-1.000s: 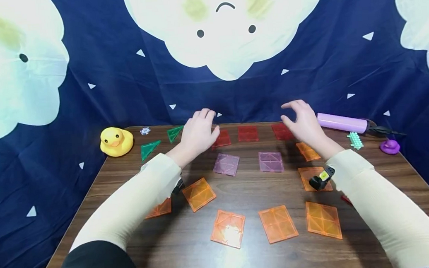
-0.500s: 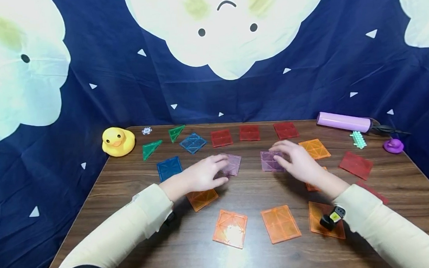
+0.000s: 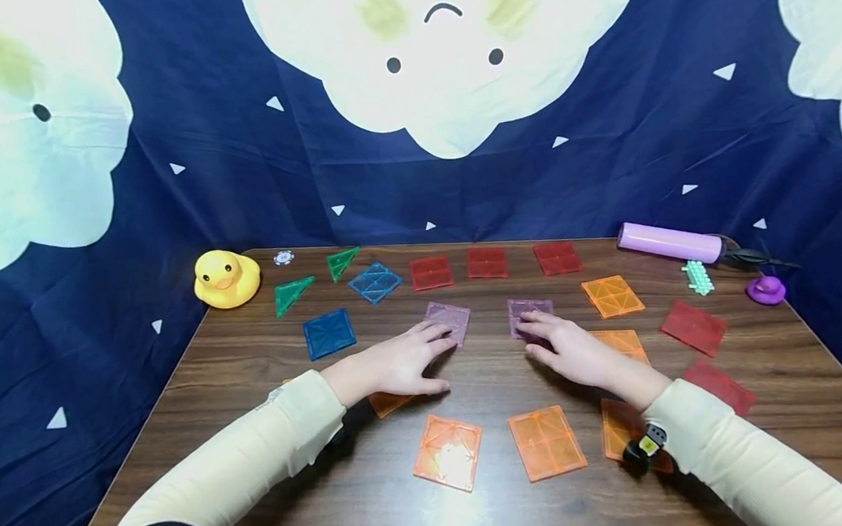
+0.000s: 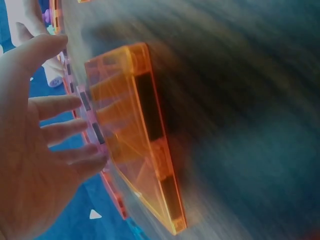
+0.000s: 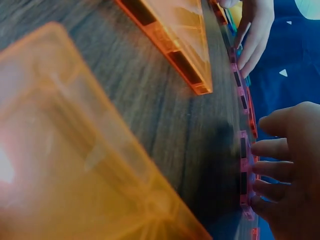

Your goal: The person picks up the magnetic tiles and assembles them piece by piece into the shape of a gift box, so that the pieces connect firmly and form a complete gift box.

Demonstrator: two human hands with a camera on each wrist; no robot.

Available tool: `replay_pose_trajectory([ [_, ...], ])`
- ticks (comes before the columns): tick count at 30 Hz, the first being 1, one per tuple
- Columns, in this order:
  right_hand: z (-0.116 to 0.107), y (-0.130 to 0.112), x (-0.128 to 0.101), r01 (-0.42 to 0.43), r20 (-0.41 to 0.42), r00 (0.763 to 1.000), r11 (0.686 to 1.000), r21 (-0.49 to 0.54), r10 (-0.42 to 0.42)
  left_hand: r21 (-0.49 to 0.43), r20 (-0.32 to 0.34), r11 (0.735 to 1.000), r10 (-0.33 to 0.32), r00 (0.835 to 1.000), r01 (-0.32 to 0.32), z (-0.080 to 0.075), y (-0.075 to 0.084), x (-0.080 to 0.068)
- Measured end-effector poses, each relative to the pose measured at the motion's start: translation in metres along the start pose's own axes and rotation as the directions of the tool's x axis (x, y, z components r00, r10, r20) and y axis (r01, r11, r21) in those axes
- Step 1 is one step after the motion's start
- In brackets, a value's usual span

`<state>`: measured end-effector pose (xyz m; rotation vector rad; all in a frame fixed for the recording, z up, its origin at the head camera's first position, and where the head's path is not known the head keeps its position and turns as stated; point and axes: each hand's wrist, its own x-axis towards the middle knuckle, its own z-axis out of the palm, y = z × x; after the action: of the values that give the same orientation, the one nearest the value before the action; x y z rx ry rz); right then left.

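Note:
Two translucent purple magnetic tiles lie side by side with a gap between them on the wooden table (image 3: 497, 518). My left hand (image 3: 408, 363) is over the near edge of the left purple tile (image 3: 454, 315), its fingers loosely extended and its thumb spread toward me. The fingertips of my right hand (image 3: 572, 350) overlap the right purple tile (image 3: 521, 308), with the thumb apart from it. In the right wrist view, the fingers reach right to the edge of the purple tile (image 5: 244, 175). Neither hand grips anything. Under my left forearm an orange tile (image 3: 388, 403) is partly hidden.
Orange tiles (image 3: 547, 443) lie in front and at right. Red tiles (image 3: 487, 262) line the back, with more at right. Blue tiles (image 3: 329, 333), green triangles (image 3: 294, 295) and a yellow duck (image 3: 227, 279) are at left. A purple cylinder (image 3: 669, 241) and purple duck (image 3: 766, 290) stand right.
Both hands have come back toward me from the red tiles at the rear to the two purple tiles. The purple tiles stay about where they were.

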<state>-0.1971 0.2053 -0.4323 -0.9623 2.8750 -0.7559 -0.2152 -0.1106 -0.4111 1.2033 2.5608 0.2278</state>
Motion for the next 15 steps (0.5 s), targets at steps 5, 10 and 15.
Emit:
replay_pose_trajectory([
  [5,0.003,0.002,-0.001,0.003,0.003,1.0,1.0,-0.016,-0.003,0.034,-0.032,0.999,-0.003,0.999,0.004,0.002,0.005,0.001],
  [10,0.004,0.0,-0.002,0.008,0.008,1.0,1.0,-0.017,-0.008,0.068,-0.066,0.998,0.012,0.998,-0.008,0.006,0.011,0.003],
  [15,0.003,-0.006,-0.003,0.016,0.025,1.0,1.0,-0.019,-0.016,0.107,-0.07,0.994,0.008,0.998,0.0,0.008,0.018,0.006],
])
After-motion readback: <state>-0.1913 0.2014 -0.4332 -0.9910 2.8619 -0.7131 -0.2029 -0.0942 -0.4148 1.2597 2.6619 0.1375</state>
